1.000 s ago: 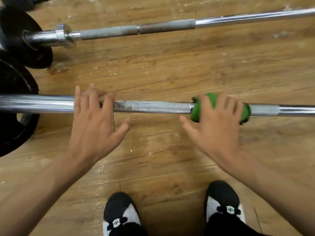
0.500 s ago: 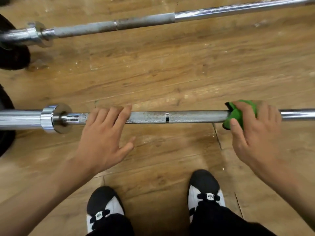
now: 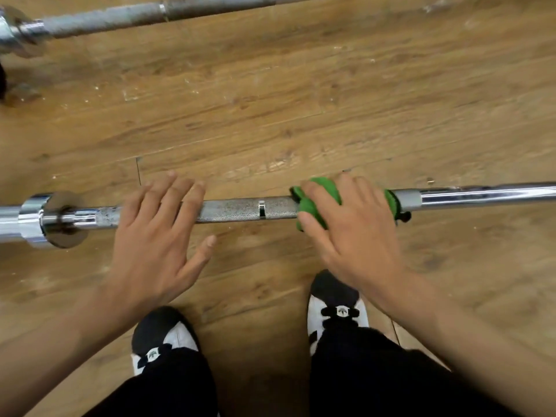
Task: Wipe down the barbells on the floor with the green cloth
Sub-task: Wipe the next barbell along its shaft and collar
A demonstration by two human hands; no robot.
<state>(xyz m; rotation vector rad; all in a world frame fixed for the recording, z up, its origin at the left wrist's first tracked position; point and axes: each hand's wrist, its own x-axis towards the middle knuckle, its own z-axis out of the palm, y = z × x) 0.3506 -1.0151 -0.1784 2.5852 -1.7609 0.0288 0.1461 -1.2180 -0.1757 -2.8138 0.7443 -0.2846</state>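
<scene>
Chrome collar marks left end of near chrome-and-grey knurled steel barbell; bar lies on brown wooden plank floor, long axis left–right across view. Just right of collar, left hand lies flat on bar, fingers straight, released, holding nothing. Bare knurled stretch between hands. Crumpled green fabric cloth wrapped over bar; right hand clenched round it, grasping cloth against bar. Judgement: next stroke runs along axis; smooth chrome shaft continues rightward, nearer right hand. Second grey steel barbell roughly parallel on far side, well apart, untouched
</scene>
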